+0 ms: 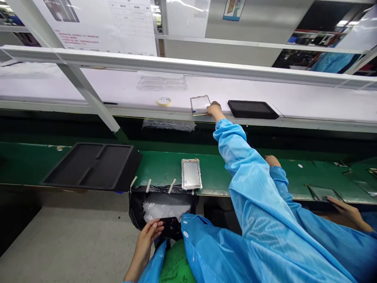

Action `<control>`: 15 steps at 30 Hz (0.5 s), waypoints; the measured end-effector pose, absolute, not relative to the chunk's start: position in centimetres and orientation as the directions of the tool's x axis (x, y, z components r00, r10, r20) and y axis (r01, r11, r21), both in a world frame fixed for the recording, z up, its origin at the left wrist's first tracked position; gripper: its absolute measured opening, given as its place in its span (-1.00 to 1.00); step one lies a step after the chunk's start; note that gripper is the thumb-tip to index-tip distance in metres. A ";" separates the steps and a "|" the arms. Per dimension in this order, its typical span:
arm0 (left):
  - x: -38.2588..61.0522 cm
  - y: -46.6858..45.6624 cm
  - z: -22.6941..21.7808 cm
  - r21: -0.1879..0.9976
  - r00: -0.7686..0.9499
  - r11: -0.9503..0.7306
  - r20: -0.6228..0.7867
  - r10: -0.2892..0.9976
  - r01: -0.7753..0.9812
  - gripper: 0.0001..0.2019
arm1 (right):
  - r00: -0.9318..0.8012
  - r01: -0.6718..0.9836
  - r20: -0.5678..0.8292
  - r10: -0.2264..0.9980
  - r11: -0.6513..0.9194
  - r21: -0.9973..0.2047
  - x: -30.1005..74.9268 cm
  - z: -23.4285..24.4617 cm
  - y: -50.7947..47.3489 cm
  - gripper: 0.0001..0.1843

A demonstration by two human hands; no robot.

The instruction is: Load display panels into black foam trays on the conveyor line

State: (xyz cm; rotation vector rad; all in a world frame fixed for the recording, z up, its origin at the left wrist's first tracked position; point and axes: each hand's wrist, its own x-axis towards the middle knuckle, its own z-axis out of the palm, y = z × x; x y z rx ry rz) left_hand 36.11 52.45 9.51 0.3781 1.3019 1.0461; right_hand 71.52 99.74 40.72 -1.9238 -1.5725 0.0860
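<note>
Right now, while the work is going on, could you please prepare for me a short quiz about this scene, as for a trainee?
1. Which of the camera wearer's hands is at the framed panel on the upper shelf: (a) left or (b) right?
2. True or false: in the picture, the tape roll lies to the left of the framed panel.
3. Fill in the colour: the silvery panel lies on the ____ bench.

Key: 1. b, the right hand; 2. true; 3. green.
</note>
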 end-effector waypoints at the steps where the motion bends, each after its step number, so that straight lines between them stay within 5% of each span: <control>1: 36.2 52.8 9.6 0.747 -0.076 0.520 -0.597 0.798 -0.413 -0.39 | 0.319 0.867 0.291 0.902 -0.153 -0.474 71.4 41.0 99.5 -0.76; 3: 36.3 53.4 9.9 0.742 -0.050 0.529 -0.598 0.800 -0.412 -0.39 | 0.341 0.897 0.289 0.895 -0.217 -0.385 71.4 41.5 98.7 -0.66; 6: 35.7 54.2 10.5 0.742 -0.013 0.541 -0.594 0.804 -0.396 -0.40 | 0.198 0.950 0.444 0.874 -0.060 -0.306 71.9 40.2 95.9 -0.56; 10: 33.8 55.1 10.7 0.756 0.017 0.536 -0.572 0.820 -0.377 -0.42 | -0.026 0.941 0.474 0.880 0.182 -0.286 70.8 31.0 88.0 -0.49; 12: 32.8 55.3 10.2 0.751 0.037 0.545 -0.575 0.817 -0.373 -0.43 | -0.154 0.917 0.301 0.941 0.250 -0.312 68.7 24.2 82.7 -0.46; 15: 31.6 55.5 9.3 0.729 0.073 0.580 -0.598 0.798 -0.362 -0.45 | -0.284 0.926 -0.188 0.940 0.219 -0.306 64.7 14.5 75.8 -0.26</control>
